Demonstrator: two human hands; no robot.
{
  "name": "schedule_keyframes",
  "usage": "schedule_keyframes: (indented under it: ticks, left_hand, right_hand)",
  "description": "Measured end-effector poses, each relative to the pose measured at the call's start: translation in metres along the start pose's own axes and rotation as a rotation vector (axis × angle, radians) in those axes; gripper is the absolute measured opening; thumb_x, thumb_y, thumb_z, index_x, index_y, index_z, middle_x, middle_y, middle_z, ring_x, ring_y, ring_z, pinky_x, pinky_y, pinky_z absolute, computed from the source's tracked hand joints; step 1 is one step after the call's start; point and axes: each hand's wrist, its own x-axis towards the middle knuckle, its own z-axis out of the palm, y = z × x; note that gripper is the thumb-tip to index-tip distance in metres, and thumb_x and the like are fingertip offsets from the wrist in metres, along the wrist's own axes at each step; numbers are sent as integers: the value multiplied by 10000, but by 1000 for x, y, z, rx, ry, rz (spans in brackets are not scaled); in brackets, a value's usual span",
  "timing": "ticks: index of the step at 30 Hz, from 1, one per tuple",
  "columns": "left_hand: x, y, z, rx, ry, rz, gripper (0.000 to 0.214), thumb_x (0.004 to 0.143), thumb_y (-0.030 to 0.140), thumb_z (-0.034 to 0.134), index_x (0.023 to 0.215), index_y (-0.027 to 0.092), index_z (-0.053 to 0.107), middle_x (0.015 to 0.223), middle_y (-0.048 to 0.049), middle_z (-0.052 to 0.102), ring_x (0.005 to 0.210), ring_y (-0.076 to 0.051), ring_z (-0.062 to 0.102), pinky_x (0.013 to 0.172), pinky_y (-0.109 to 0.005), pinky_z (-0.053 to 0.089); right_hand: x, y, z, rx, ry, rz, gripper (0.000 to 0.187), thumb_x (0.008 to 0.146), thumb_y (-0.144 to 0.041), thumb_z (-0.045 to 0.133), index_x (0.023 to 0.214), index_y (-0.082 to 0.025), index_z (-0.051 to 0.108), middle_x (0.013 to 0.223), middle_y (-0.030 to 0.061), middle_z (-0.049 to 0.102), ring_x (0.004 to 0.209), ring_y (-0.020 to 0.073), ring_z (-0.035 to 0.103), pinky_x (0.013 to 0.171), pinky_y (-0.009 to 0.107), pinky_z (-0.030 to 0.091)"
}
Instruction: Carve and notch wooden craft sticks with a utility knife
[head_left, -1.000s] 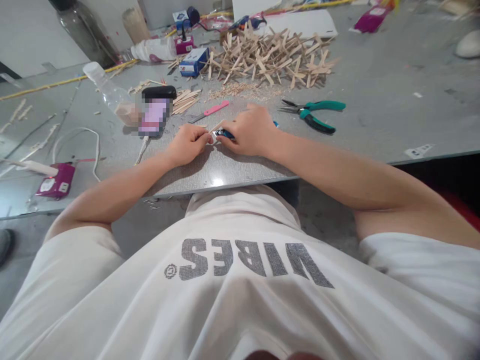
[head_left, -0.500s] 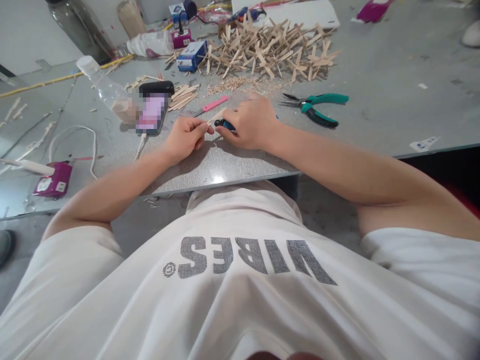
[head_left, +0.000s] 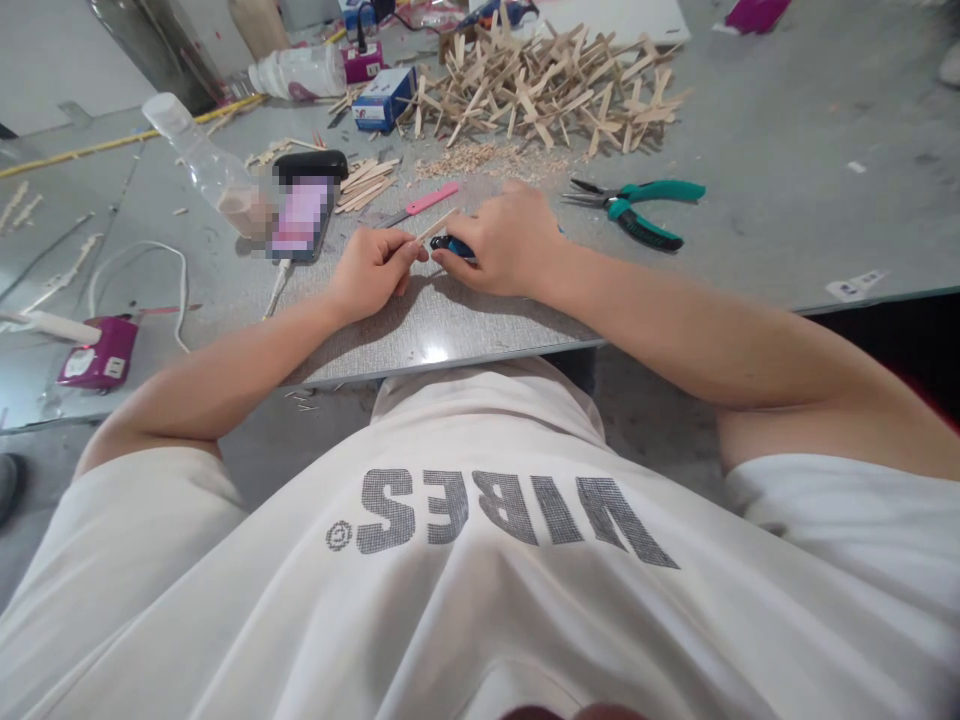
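Note:
My left hand [head_left: 371,272] rests on the grey table [head_left: 750,230] and pinches a thin wooden stick [head_left: 435,226] that points up and to the right. My right hand [head_left: 504,243] lies right beside it, closed around a small blue and black tool [head_left: 448,245] whose tip meets the stick near my left fingertips. Most of the tool is hidden under my fingers.
Green-handled pliers [head_left: 637,205] lie right of my hands, a pink-handled knife [head_left: 421,203] just behind them. A heap of glued wooden sticks [head_left: 540,85] and sawdust fill the back. A phone [head_left: 300,215], plastic bottle [head_left: 206,165], blue box [head_left: 384,100] and purple charger [head_left: 94,362] sit to the left.
Both hands stayed together on the table. The stick's free end has tilted up a little in my left fingers, and the view has shifted slightly.

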Motion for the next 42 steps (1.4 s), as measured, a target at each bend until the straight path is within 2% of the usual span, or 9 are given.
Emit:
schedule_keyframes:
  ticks: [5,9,14,21,25,29,35,42]
  left_hand:
    - [2,-5,1,-17,-10,21,287,1155,229,561,949,248,759,566,47,577,514,-144,486,594,-291,426]
    - [2,-6,2,-13,-18,15,281,1157,259,563,949,256,752,570,45,584,506,-151,478,580,-308,410]
    - [1,-3,0,61,-19,36,278,1140,259,567,921,255,738,567,41,594,537,-171,533,655,-329,467]
    - [-2,11,0,174,-7,5,327,1111,211,590,807,264,698,577,19,617,703,-215,663,836,-344,520]
    - [-2,10,0,246,-27,29,336,1097,252,577,773,279,660,619,-13,646,813,-256,706,882,-372,522]
    - [0,4,0,406,-42,48,325,1083,318,575,764,289,622,761,-72,709,911,-305,724,912,-424,512]
    - [0,0,1,559,-85,39,273,1090,356,570,847,281,667,902,-123,755,944,-345,727,913,-460,497]
    - [-3,10,5,744,-127,53,312,1127,352,522,970,241,768,922,-153,788,952,-361,763,866,-446,521]
  right_hand:
    - [1,1,-1,137,-15,15,562,1196,-679,570,1315,-155,733,1159,169,837,1299,410,749,1173,617,473]
    - [1,0,-6,29,-70,3,628,1230,-695,495,1283,-121,743,1166,183,833,1266,422,772,1156,649,505]
    - [4,-1,-5,-61,-117,-22,613,1247,-694,431,1266,-165,740,1135,147,842,1209,386,797,1118,610,551]
    - [6,3,6,80,-72,72,492,1192,-641,611,1086,-173,721,1048,156,828,1178,384,778,1080,568,508]
    - [4,-1,1,-18,-118,37,488,1214,-622,572,1095,-174,725,1020,147,811,1112,365,777,1012,522,519]
    - [4,-3,-4,-105,-143,-24,488,1229,-592,487,1156,-190,753,1003,144,813,1039,356,781,925,481,546]
    - [7,3,4,56,-130,-6,419,1115,-657,581,978,-309,771,859,103,795,1037,406,771,907,550,540]
    - [13,9,5,166,-196,-12,501,1121,-636,713,840,-227,645,745,74,728,1064,354,750,997,519,523]
